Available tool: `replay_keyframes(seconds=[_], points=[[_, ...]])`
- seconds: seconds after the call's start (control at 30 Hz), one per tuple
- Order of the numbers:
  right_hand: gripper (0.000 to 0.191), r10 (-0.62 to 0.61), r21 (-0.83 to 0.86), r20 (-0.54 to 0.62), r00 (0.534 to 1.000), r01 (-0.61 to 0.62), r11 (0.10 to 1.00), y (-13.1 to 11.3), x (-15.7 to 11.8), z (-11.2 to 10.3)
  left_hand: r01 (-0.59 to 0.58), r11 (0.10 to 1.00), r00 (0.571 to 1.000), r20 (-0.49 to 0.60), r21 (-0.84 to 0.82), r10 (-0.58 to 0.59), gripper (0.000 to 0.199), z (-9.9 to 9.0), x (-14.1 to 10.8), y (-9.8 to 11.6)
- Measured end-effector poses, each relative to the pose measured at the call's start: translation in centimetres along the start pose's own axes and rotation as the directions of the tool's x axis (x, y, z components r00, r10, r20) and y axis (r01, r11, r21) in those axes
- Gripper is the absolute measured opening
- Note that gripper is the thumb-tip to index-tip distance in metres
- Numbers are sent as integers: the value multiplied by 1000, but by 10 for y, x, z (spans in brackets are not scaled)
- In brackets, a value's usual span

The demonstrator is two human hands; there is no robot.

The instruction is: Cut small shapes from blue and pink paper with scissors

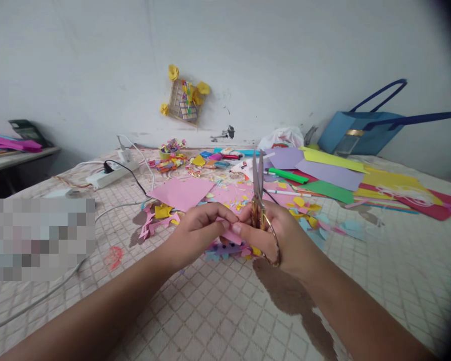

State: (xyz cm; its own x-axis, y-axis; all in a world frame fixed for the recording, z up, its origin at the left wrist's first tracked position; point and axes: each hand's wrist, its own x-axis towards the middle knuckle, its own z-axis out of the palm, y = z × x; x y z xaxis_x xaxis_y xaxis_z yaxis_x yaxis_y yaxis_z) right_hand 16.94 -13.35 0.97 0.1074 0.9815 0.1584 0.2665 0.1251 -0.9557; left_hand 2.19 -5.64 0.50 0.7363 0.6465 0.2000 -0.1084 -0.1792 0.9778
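Between the fingertips of both hands is a small piece of pink paper [232, 235]. My left hand [201, 231] pinches it from the left, fingers closed. My right hand [280, 235] pinches its other side with thumb and finger, while gold-handled scissors [258, 185] hang on the same hand, blades pointing up and slightly apart. Below the hands lie blue, pink and yellow paper cut-outs [221, 252]. Just behind them a larger pink sheet [184, 193] rests among scraps. Part of the pink piece is hidden by my fingers.
A white power strip [113, 173] with plugs and cables sits at the left. Coloured sheets [326, 173], a green marker [287, 175] and a blue bag [361, 133] are at the right. A woven decoration with yellow flowers [186, 100] hangs on the wall.
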Motion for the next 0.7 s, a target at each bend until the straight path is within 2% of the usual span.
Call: replay_keyframes(seconds=[0.17,0.53,0.7], points=[[11,-6,-21,-27,1000,6,1000,-2,0,0,2,1000,1000,3,4,-2,11,0,0,1],[11,-35,-118,21,999,37,992,-2,-3,-3,6,997,1000,20,76,-7,10,0,0,-2],[13,-70,-159,34,997,74,985,-4,-4,-4,46,979,999,14,199,-50,21,-1,2,-5]])
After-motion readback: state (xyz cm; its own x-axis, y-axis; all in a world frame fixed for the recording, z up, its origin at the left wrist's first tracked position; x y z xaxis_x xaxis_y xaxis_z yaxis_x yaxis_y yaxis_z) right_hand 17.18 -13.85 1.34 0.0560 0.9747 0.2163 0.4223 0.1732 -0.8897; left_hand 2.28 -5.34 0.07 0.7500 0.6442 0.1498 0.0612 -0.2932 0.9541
